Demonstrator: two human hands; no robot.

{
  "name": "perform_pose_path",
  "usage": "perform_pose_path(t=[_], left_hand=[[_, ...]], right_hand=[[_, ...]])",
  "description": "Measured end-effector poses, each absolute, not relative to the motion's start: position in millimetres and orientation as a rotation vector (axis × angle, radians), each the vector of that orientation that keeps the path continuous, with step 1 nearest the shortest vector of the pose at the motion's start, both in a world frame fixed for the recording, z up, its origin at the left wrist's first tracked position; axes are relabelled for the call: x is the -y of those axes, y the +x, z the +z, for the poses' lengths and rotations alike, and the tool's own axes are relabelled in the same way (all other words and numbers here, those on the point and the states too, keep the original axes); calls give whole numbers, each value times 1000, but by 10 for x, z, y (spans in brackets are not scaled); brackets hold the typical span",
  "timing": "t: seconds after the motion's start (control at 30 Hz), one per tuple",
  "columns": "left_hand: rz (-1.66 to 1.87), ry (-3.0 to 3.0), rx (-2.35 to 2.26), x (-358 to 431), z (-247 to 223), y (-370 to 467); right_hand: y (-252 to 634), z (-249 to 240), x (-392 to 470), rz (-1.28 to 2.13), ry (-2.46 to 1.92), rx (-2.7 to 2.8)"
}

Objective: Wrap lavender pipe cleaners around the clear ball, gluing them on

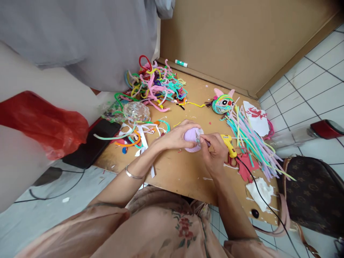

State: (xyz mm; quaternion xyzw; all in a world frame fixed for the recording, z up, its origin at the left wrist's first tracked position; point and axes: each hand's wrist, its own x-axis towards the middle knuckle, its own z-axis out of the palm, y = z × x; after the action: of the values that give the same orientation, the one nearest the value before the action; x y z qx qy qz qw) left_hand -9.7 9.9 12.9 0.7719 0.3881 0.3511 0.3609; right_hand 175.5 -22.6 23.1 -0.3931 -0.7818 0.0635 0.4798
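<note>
My left hand is wrapped round a lilac ball, which looks coiled with fuzzy pipe cleaner over a clear core. The core shows on the ball's right side. There my right hand is closed in a pinch against the ball, and what lies between its fingertips is too small to tell. A yellow glue gun lies just right of my right hand, its black cord running toward the front. Beyond it is a spread bundle of lilac, turquoise and yellow pipe cleaners.
A tangled heap of colourful pipe cleaners sits at the back left, near a clear ball and paper scraps. A finished-looking animal head with pink ears stands behind. A glue stick, white tissue and brown bag are around.
</note>
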Motion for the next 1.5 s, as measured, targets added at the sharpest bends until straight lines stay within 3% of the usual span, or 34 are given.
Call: perform_pose_path(t=[0.5,1.5], left_hand=[[898,1985,-1003,-96,135,-110],[920,1998,-973,-107,117,-107]], right_hand=[[1815,102,243,325,-1007,1874],[1804,110,246,207,-1033,1887]])
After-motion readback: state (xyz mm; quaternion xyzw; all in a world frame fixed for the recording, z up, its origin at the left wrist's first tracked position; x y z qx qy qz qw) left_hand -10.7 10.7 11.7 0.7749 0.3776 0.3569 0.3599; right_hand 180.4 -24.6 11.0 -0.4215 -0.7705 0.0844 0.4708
